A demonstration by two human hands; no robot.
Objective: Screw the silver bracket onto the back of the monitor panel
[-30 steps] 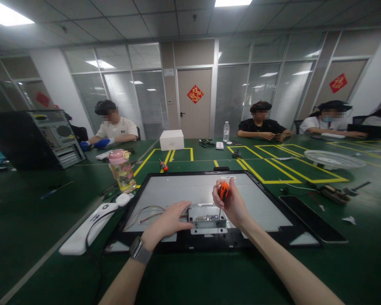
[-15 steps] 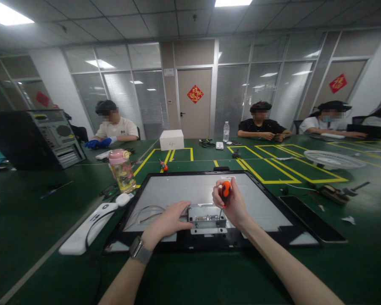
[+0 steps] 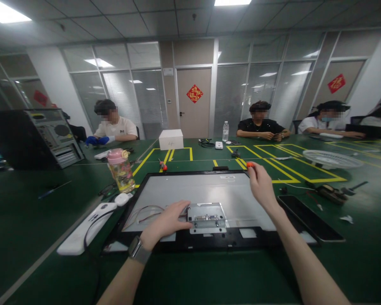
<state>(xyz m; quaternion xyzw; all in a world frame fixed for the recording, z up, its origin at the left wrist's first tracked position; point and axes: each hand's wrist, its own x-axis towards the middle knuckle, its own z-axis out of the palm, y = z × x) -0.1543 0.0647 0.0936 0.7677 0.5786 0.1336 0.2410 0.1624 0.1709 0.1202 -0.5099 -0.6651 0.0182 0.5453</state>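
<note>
Silver-grey metal box (image 3: 208, 209) with a row of ports lies on the near part of a large pale-grey flat panel (image 3: 190, 186) in a black frame (image 3: 209, 245). Possible trouble, as I judge it: box skids or tilts if the left hand (image 3: 167, 222) presses unevenly; thin brownish wires (image 3: 146, 208) beside that hand catch on fingers and get tugged; panel scratched should the tool be dropped. Left hand: thumb and fingers spread wide, touching the box's left end. Right hand (image 3: 260, 182): fingers curled around an orange-red-ended tool (image 3: 249, 164), mostly hidden, over the panel's right side, well apart from the box.
</note>
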